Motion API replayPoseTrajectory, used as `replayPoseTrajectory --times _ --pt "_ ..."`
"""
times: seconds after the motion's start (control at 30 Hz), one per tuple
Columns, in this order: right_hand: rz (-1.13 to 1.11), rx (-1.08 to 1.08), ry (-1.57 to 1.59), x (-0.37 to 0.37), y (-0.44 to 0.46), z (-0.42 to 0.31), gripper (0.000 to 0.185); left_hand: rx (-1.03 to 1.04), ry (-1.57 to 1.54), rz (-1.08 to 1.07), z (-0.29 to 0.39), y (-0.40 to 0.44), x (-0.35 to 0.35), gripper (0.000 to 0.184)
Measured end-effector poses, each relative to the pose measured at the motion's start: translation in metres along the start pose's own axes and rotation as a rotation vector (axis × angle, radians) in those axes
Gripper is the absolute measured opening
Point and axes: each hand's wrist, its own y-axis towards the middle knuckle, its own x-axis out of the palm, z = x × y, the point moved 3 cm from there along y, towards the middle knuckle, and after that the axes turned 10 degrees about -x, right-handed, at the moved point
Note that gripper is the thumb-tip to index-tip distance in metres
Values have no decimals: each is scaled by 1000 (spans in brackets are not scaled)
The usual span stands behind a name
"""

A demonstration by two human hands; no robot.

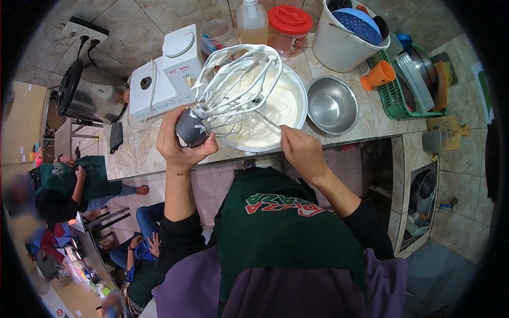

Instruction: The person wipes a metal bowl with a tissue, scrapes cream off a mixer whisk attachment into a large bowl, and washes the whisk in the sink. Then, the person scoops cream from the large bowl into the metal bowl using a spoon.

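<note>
The left hand (179,151) is holding the whisk (209,110) by its dark grey hub (192,130), the fingers bending around it and the thumb pressing from the other side. The whisk is tilting over the left part of the white bowl (304,100), and thick cream (286,108) is coating its wires. The right hand (306,153) is closing in a fist on a thin utensil (270,121), which is pointing towards the wires; cream and wires are hiding its far end, so I cannot tell its shape.

Around the bowl the counter (146,159) is being quite crowded. The white mixer (183,59) is standing just behind the left hand — its cord (154,87) is hanging over the base. The whisk is covering part of the mixer from the view. A clear jar (219,34), a bottle (252,26) and a red-lidded jar (289,45) are standing behind the bowl. On the right, a steel bowl (333,106) is sitting close beside it, and further a bucket (336,53) and a green basket (389,103) with an orange cup (378,76) are blocking the corner.
</note>
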Motion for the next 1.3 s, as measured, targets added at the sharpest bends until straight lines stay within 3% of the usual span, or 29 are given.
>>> replayPoseTrajectory --times 0.5,0.87,0.97,1.03,1.3 --pt "-75 3 121 4 -5 -15 22 -306 -189 85 -22 -17 8 59" --pt "-14 -87 185 -1 -6 -21 23 -342 -269 155 -20 -19 23 60" --pt "-122 30 161 -4 -6 -6 22 -419 -390 148 -21 -15 22 61" --pt "23 42 124 -13 -6 4 19 -464 -467 144 -23 -13 20 62" --pt "178 173 185 -66 8 13 14 -522 -460 7 -26 -18 19 56"
